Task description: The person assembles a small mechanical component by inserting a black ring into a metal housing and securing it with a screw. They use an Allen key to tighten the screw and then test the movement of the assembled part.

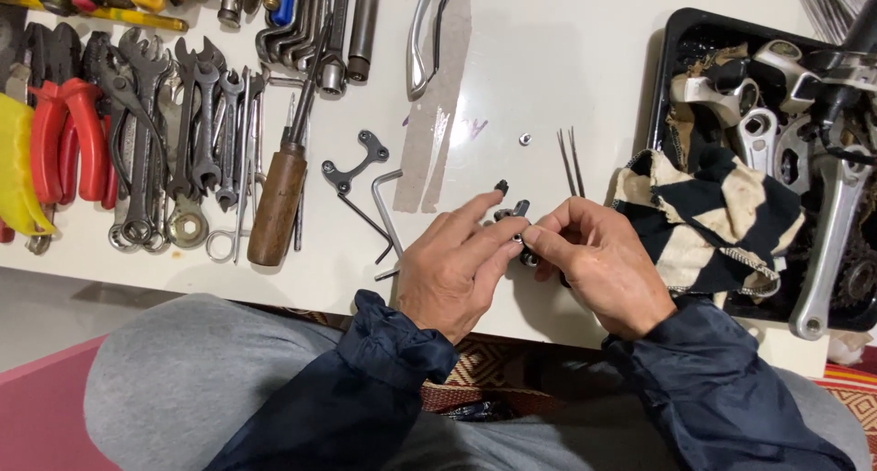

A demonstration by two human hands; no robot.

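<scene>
Both hands met just above the near edge of the white desk [548, 78]; the left hand [452, 270] pinched a small dark metal part [516, 213] between thumb and forefinger, and the right hand [598, 265] closed its fingertips on the same piece from the other side, so that neither hand was free; the piece was held low over the desk rather than lying on it, and its exact shape was too small to tell. Judging from the layout, the work looked to be in its middle: a tiny nut [525, 139] and two thin pins [571, 160] lay loose on the desk just beyond the hands, a bent hex key [388, 211] and a flat black bracket [356, 163] lay just left of them, and none of these was in use; whether the piece was being put together or taken apart could not be told. Farther left, a wooden-handled screwdriver [274, 201], a row of spanners [196, 133] and red-handled pliers [68, 137] lay untouched; to the right a striped rag [708, 211] hung over the rim of a black tray [671, 60] filled with silver crank arms [827, 243] and other bicycle parts.
</scene>
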